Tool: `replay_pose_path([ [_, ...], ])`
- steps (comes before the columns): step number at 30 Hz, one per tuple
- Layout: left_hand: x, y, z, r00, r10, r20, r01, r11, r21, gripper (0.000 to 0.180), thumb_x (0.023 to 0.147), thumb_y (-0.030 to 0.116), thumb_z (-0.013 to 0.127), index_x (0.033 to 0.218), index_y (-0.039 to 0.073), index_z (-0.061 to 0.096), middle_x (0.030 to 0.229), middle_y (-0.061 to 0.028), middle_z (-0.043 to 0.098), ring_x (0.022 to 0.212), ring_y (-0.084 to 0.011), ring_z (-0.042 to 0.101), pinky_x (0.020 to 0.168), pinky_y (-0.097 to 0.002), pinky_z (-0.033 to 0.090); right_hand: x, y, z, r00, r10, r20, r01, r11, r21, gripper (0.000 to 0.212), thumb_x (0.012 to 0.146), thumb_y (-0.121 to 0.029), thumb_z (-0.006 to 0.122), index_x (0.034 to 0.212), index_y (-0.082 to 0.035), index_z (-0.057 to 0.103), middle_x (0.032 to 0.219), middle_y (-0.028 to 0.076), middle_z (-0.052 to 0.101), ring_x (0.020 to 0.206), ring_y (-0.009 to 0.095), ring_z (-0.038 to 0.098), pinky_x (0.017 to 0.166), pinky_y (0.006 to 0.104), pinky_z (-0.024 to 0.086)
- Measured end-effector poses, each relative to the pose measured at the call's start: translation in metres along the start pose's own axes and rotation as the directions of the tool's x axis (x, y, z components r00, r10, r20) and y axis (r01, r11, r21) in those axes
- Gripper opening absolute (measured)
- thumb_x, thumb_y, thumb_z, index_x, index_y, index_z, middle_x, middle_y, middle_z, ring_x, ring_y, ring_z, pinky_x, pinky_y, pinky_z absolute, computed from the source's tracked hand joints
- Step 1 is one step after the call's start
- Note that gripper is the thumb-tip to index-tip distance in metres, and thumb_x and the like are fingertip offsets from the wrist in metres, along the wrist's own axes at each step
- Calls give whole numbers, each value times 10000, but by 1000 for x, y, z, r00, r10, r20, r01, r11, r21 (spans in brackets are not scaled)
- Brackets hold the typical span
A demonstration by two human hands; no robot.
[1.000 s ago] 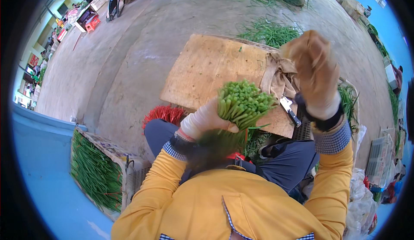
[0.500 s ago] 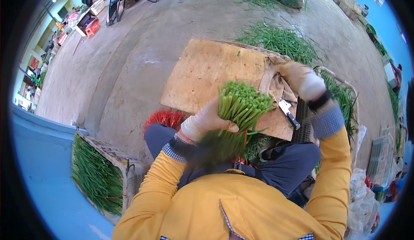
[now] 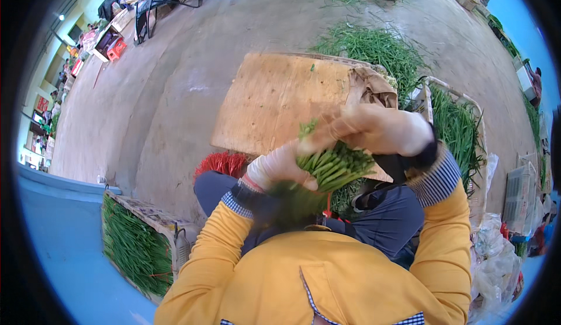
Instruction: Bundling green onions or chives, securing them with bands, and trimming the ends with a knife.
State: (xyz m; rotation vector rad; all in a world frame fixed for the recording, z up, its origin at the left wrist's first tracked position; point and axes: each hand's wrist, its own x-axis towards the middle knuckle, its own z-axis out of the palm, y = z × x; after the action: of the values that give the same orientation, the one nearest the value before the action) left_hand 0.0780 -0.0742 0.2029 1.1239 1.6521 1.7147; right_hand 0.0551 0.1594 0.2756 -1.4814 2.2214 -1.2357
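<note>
A thick bundle of green stalks [image 3: 338, 167], its cut ends facing up and away from me, rests in front of my lap. My left hand [image 3: 279, 166], in a pale glove, is wrapped round its left side. Across the top of the cut ends lies my gloved right hand [image 3: 380, 127], its fingers stretched out and somewhat blurred by motion. It covers part of the bundle. Beyond both hands is a wooden board [image 3: 274, 100] with a crumpled brown cloth [image 3: 374, 85] at its far right corner. The leafy lower end of the bundle is blurred.
Red ties [image 3: 221, 164] lie in a bunch by my left knee. A crate of long greens [image 3: 137, 246] stands at the left, another basket of greens [image 3: 453, 123] at the right. Loose greens [image 3: 374, 50] are heaped on the floor behind the board. Clear plastic bags [image 3: 494, 246] lie at the right.
My right hand has come from the cloth down and left onto the stalk ends. The knife seen on the board before is now hidden behind my right hand and wrist.
</note>
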Motion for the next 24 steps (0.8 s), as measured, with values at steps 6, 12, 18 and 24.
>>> replay_pose_path([
  [6, 3, -1, -2, 966, -248, 73, 254, 861, -441, 782, 603, 56, 807, 1286, -5, 430, 1187, -63, 566, 1096, -168, 514, 972, -312, 395, -28, 24, -14, 898, 358, -255, -385, 921, -64, 385, 766, 73, 485, 1126, -27, 577, 1084, 130, 589, 1004, 255, 557, 866, 321, 440],
  [12, 10, -12, 3, 960, -245, 136, 280, 875, -395, 830, 588, -12, 779, 1324, 22, 396, 1242, -71, 527, 1139, -173, 485, 993, -321, 382, 3, 17, -11, 814, 580, -16, -531, 733, -425, 279, 741, 100, 515, 972, -15, 622, 925, 93, 612, 827, 192, 606, 738, 291, 489],
  [18, 8, -2, 2, 942, -283, 181, 334, 851, -406, 766, 609, -42, 736, 1304, 5, 418, 1237, -69, 544, 1140, -163, 491, 1008, -323, 368, -3, 22, -1, 915, 64, -398, -149, 971, -186, 207, 834, -108, 595, 1030, -42, 593, 863, 109, 614, 786, 228, 607, 698, 321, 487],
  [24, 18, 2, 10, 958, -189, 216, 261, 886, -384, 685, 622, -30, 728, 1254, -5, 464, 1181, -66, 577, 1087, -152, 526, 980, -309, 391, -17, 30, 23, 981, 139, -132, -156, 979, -129, 278, 884, -129, 525, 1141, -35, 570, 1049, 116, 607, 1009, 237, 562, 864, 327, 441],
])
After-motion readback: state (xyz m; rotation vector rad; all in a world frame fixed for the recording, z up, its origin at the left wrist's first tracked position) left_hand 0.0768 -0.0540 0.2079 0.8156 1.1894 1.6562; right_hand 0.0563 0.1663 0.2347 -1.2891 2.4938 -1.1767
